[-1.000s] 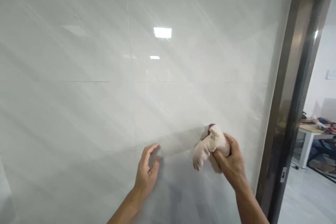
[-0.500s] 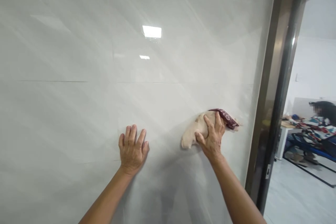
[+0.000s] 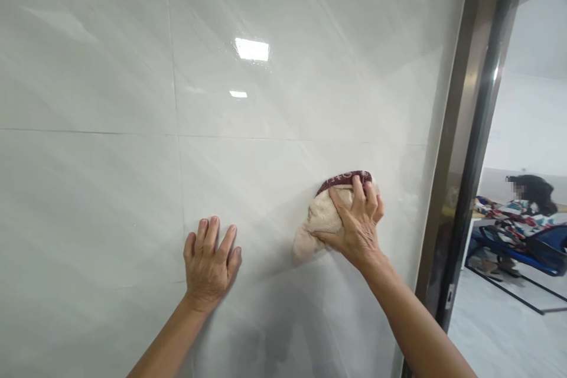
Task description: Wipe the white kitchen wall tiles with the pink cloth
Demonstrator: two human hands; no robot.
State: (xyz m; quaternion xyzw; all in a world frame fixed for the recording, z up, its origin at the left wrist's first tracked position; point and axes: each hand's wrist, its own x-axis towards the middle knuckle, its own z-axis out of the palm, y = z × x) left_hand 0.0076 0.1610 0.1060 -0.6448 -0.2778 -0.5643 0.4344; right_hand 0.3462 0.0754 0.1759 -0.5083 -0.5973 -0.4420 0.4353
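**Cloth pressed to the tiled wall**

Cloth [image 3: 319,218], cream with a dark red band along its top edge, sits bunched against the glossy pale wall [image 3: 110,59], right of centre and close to the dark door frame [image 3: 469,130]. We grip it with our right hand [image 3: 357,224], fingers curled over the top and closed on the fabric. Our left hand [image 3: 209,264] lies flat on the tile to the left, well apart from the cloth, fingers spread wide and holding nothing. Beyond the frame, far right, a person [image 3: 525,207] sits in another room.

Bright, ceiling-light glare on tile wall [image 3: 266,100], soft shadows, sharp
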